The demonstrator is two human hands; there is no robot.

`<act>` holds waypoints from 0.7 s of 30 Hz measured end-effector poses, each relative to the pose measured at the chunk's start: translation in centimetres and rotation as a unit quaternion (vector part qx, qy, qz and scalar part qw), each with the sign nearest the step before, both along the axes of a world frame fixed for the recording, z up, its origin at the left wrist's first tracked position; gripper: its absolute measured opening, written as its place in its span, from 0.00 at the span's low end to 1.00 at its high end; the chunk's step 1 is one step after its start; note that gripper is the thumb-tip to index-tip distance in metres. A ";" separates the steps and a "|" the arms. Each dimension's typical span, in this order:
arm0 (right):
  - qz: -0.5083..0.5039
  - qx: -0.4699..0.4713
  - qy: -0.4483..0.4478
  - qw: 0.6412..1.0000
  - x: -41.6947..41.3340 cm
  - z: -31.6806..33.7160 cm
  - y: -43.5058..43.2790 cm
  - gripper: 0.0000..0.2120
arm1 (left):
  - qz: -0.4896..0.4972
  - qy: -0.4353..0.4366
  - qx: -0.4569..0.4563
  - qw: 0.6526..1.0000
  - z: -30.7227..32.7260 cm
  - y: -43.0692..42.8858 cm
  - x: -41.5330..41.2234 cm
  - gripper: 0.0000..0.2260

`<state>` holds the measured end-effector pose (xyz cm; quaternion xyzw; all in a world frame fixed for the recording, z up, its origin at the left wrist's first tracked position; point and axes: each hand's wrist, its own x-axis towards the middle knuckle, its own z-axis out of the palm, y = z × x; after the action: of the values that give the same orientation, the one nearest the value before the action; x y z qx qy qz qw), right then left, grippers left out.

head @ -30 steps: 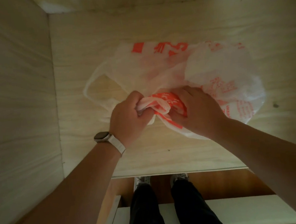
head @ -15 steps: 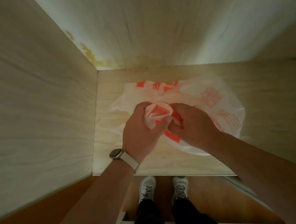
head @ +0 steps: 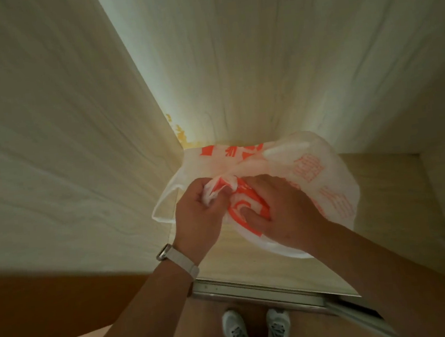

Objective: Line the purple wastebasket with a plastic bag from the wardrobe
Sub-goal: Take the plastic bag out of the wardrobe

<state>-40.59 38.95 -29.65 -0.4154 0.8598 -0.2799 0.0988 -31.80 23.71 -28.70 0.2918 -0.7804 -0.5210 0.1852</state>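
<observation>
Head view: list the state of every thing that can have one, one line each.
wardrobe: open.
plastic bag: crumpled, bunched at the middle, inside the wardrobe.
left hand: fingers curled round a bunch of the bag.
right hand: grips the bag's printed part.
watch: strapped on the left wrist.

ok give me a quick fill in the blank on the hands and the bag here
The left hand and right hand both grip the plastic bag inside the ____.
The watch sits on the ____ wrist.
Below, ____ shoes are in view.
Missing: wardrobe; left; two.
</observation>
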 end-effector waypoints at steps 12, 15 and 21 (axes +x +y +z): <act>0.093 -0.034 0.154 0.983 6.0 9.5 -1.3 0.30 | 0.002 0.056 0.048 0.997 7.8 -1.1 6.6 0.03; 0.099 -0.036 0.152 0.983 7.1 10.2 -1.7 0.31 | 0.001 0.084 0.094 0.992 9.1 -0.8 8.2 0.02; 0.121 -0.032 0.130 0.984 8.6 10.4 -2.6 0.31 | 0.024 0.128 0.085 0.988 10.3 -0.3 10.1 0.02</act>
<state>-31.95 36.36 -19.21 -0.5518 0.7996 -0.2371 0.0062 -21.68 23.38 -18.37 0.2564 -0.6958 -0.6141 0.2702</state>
